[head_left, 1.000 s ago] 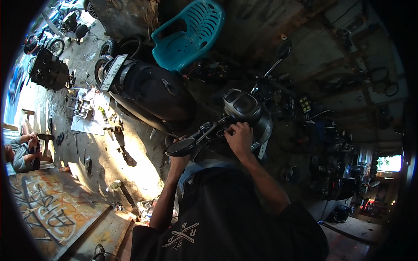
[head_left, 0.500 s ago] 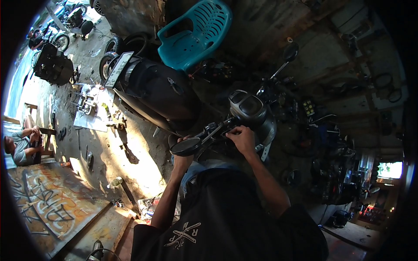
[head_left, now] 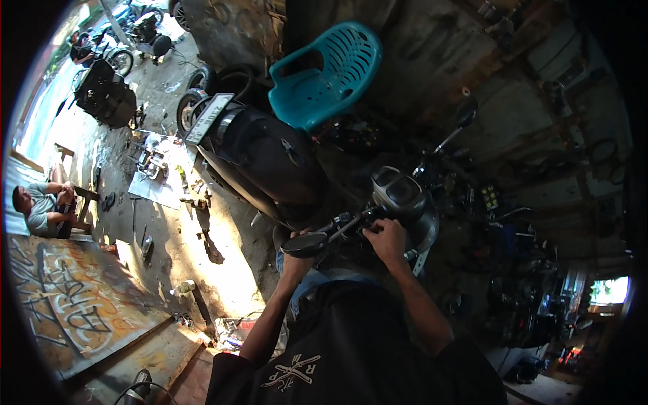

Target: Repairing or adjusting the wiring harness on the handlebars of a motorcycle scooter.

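A dark scooter's handlebar (head_left: 341, 227) crosses in front of me, below the headlamp unit (head_left: 398, 189). My left hand (head_left: 295, 266) is at the left grip, closed round it as far as I can see; the round mirror (head_left: 305, 244) hides most of its fingers. My right hand (head_left: 385, 237) sits just right of the mirror stem, thumb and fingers pinched at dark fittings below the headlamp; what they hold is too small to make out. Another mirror (head_left: 464, 113) stands up on its stem at the far side.
A dark scooter body (head_left: 266, 165) with loose tires (head_left: 229, 82) behind, a teal chair (head_left: 317, 88), paper with parts (head_left: 145, 182) on the floor, parked motorbikes (head_left: 118, 61), a painted board (head_left: 67, 304), a seated person (head_left: 47, 209) at left, dark clutter (head_left: 513, 290) at right.
The whole view has shifted, so the surroundings sit further right and mostly lower, apart from the left side. Both my hands stay at the handlebar, the right still pinched.
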Action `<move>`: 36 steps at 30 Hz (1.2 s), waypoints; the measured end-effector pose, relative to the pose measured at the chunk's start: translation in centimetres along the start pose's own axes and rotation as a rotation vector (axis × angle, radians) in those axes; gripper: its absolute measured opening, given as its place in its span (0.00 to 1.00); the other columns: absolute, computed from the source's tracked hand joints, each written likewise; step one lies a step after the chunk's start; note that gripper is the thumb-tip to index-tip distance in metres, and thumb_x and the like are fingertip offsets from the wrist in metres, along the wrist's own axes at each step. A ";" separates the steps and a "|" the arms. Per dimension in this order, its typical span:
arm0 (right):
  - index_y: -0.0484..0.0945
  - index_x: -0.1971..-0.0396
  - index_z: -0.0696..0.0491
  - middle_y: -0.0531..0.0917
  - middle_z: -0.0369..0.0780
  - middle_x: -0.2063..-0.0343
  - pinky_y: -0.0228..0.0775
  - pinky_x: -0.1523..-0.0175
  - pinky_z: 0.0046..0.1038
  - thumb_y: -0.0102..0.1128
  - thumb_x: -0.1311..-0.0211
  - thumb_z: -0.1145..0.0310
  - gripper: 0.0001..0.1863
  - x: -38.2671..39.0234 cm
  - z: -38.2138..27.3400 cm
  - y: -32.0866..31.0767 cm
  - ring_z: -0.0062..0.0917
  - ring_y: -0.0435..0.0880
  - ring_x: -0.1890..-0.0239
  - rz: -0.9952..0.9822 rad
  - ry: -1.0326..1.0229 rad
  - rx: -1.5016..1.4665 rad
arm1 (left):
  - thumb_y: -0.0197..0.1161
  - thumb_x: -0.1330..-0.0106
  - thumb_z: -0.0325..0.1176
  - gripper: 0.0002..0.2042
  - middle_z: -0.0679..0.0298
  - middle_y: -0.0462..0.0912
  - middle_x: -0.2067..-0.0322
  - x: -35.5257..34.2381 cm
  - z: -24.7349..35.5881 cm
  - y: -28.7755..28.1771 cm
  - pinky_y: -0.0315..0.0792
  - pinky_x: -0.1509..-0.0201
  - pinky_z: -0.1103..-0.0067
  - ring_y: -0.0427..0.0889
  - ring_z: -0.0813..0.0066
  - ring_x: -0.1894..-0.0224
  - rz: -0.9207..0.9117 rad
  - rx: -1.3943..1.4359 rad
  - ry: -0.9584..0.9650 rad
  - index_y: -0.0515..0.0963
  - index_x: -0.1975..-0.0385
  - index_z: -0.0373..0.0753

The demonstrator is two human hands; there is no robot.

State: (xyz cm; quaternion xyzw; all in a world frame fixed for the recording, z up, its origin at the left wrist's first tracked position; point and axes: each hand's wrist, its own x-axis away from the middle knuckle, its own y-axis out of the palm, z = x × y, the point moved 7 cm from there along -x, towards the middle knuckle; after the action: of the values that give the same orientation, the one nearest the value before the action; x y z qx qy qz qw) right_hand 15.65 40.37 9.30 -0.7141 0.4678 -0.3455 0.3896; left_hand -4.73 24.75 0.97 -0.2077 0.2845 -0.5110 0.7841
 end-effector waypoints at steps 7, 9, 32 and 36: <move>0.85 0.75 0.51 0.84 0.37 0.72 0.69 0.47 0.42 0.76 0.46 0.62 0.10 -0.7 -2.4 -1.1 0.35 0.81 0.57 0.102 -0.186 0.142 | 0.69 0.40 0.32 0.20 0.53 0.81 0.54 -0.7 -0.9 -0.1 0.76 0.49 0.64 0.80 0.50 0.49 -0.032 0.048 -0.169 0.78 0.47 0.41; 0.85 0.74 0.50 0.84 0.37 0.71 0.68 0.47 0.42 0.75 0.46 0.62 0.09 -0.7 -2.5 -1.1 0.35 0.81 0.57 0.096 -0.241 0.191 | 0.69 0.41 0.32 0.21 0.53 0.80 0.52 -0.5 -1.3 0.3 0.76 0.48 0.64 0.80 0.50 0.48 -0.044 0.041 -0.125 0.78 0.46 0.41; 0.86 0.66 0.49 0.84 0.41 0.61 0.65 0.39 0.46 0.59 0.30 0.60 0.11 0.3 -5.6 -0.3 0.35 0.79 0.48 -0.093 -0.796 0.596 | 0.60 0.43 0.25 0.17 0.45 0.84 0.52 1.4 -4.9 2.0 0.74 0.40 0.60 0.80 0.42 0.46 -0.098 0.170 -0.267 0.82 0.51 0.35; 0.84 0.60 0.51 0.82 0.42 0.58 0.65 0.41 0.45 0.60 0.34 0.61 0.11 0.0 -4.1 1.6 0.35 0.78 0.48 -0.079 -0.782 0.625 | 0.60 0.27 0.32 0.18 0.45 0.79 0.40 1.9 -3.7 1.1 0.67 0.30 0.60 0.76 0.44 0.36 -0.087 0.049 -0.112 0.78 0.40 0.36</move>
State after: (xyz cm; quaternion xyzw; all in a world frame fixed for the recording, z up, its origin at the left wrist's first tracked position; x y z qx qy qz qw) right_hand 11.46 39.03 9.73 -0.6565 0.1338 -0.1901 0.7176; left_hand -5.82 23.25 -2.90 -0.2290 0.2182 -0.5389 0.7807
